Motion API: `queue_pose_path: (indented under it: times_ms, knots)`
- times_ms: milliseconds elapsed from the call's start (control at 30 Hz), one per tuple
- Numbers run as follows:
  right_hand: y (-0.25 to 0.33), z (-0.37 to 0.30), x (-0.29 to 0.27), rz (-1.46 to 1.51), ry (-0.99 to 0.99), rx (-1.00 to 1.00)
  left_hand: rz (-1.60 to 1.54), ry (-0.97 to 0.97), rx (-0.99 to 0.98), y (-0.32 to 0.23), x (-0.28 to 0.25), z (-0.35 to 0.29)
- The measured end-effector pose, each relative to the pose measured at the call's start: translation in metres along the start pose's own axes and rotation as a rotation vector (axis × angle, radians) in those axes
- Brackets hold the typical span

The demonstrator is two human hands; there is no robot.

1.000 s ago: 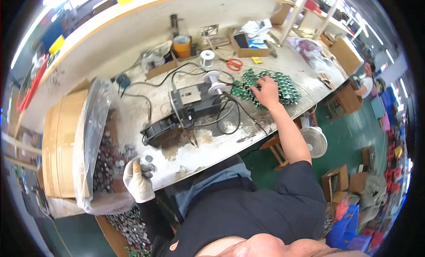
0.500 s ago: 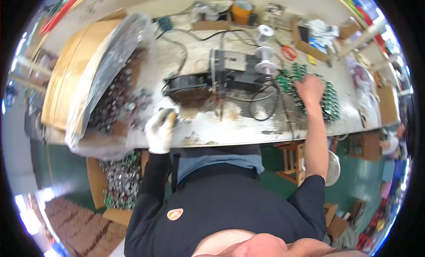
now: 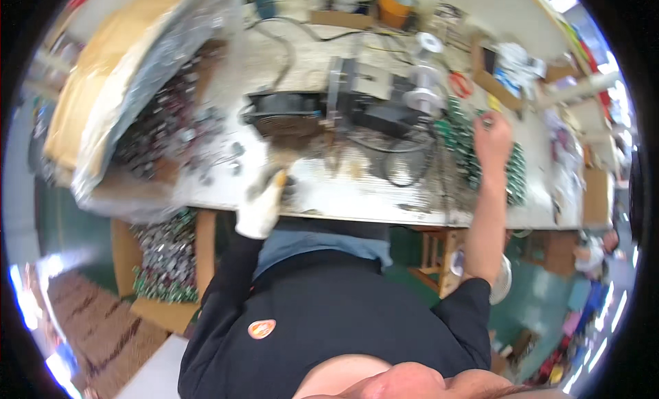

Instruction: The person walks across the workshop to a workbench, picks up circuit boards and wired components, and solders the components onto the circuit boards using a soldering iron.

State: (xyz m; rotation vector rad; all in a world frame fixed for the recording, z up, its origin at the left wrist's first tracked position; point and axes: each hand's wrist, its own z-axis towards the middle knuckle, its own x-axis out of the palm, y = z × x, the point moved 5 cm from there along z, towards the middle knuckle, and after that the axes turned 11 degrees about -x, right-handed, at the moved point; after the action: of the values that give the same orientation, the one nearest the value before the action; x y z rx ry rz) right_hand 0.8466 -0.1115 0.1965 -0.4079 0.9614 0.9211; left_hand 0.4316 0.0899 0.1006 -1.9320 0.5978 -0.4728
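My right hand (image 3: 494, 141), bare, is at the right of the bench over rows of small green parts with silvery tops (image 3: 461, 148). Its fingers are pinched on a small silvery part (image 3: 487, 123), whose kind I cannot make out. Near the front edge, my left hand (image 3: 261, 205) wears a white glove with dark grey fingertips. Its fingers are curled and blurred, with something dark beside them that I cannot make out. Just beyond the left hand stands a dark bench machine (image 3: 371, 100) with a black fan-like housing (image 3: 285, 107) and white spools (image 3: 425, 90).
At the left, a cardboard box lined with clear plastic (image 3: 127, 90) spills small dark metal parts (image 3: 161, 131) onto the bench. Below it, another carton (image 3: 204, 244) holds many green and silver parts. Cables, an orange tub (image 3: 395, 13) and an open box (image 3: 495, 86) stand farther back.
My right hand has lifted a little from the green rows and now shows a small silvery part in its fingers. My left hand has moved right and nearer the front edge. The whole view has shifted.
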Motion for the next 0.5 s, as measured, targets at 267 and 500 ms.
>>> queue_pose_path:
  times_ms: [267, 500]
  knots:
    - [0.050, 0.010, 0.022, 0.153, 0.343, -0.307, 0.227, -0.071, 0.342, 0.003, 0.004, -0.011]
    - [0.074, -0.005, 0.043, -0.342, 0.428, -0.505, 0.201, -0.062, 0.388, 0.005, 0.007, -0.012]
